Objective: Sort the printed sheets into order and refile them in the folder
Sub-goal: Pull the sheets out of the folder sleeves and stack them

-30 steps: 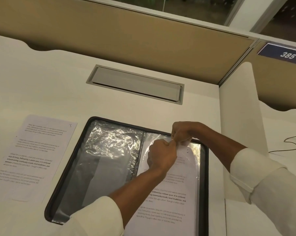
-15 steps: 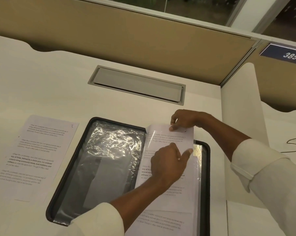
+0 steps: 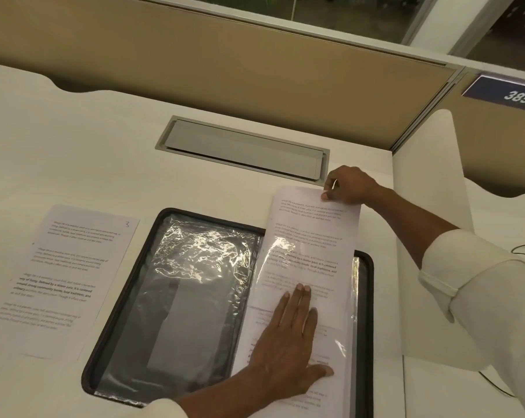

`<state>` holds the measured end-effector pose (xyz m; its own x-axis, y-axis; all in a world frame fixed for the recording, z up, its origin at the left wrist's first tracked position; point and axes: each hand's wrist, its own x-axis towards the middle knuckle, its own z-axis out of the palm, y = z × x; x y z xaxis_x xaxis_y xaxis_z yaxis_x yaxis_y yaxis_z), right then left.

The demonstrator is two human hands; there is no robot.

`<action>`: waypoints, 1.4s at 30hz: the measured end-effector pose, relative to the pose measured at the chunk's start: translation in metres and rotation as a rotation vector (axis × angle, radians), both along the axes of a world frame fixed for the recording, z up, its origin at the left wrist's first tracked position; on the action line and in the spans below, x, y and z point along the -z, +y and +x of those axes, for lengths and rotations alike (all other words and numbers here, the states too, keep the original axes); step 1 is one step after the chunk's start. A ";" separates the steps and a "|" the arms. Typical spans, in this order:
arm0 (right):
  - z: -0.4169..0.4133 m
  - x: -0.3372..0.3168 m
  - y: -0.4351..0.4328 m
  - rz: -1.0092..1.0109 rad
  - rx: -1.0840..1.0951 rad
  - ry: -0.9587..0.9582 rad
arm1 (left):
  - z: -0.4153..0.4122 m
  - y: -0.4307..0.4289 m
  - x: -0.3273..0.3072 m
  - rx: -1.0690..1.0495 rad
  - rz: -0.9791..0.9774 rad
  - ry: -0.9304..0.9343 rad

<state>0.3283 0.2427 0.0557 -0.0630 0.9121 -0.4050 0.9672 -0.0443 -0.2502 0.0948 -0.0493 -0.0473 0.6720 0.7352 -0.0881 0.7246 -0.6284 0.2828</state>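
An open black folder point(image 3: 122, 300) with clear plastic sleeves lies on the white desk. My right hand point(image 3: 347, 185) pinches the top edge of a printed sheet point(image 3: 312, 227), which sticks out of the right-hand sleeve beyond the folder's far edge. My left hand point(image 3: 288, 336) lies flat with straight fingers on the right sleeve, pressing it down. Another printed sheet point(image 3: 71, 273), marked 3 in its top corner, lies on the desk left of the folder. The left sleeve point(image 3: 191, 285) is crinkled and shiny.
A grey cable hatch point(image 3: 243, 149) is set into the desk behind the folder. A tan partition point(image 3: 225, 61) runs along the back. A white divider point(image 3: 430, 188) stands at the right, with a black cable point(image 3: 523, 251) beyond it.
My right hand has drawn the sheet away from me, farther out of the right sleeve. My left hand has gone from curled near the sleeve's top to flat lower on the sleeve.
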 end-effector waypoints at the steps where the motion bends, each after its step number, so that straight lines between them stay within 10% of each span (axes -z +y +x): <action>1: 0.002 0.000 0.003 0.022 0.017 -0.014 | 0.000 -0.003 0.003 0.022 -0.004 0.011; 13: 0.009 -0.006 0.016 0.319 0.202 -0.041 | 0.004 -0.005 0.009 0.088 -0.023 0.095; 29: 0.016 -0.105 0.012 1.027 -0.124 0.070 | 0.008 0.007 -0.007 0.130 -0.129 0.118; 42: -0.004 -0.166 -0.073 0.734 -0.079 0.576 | -0.059 0.078 -0.110 -0.935 -0.127 -0.947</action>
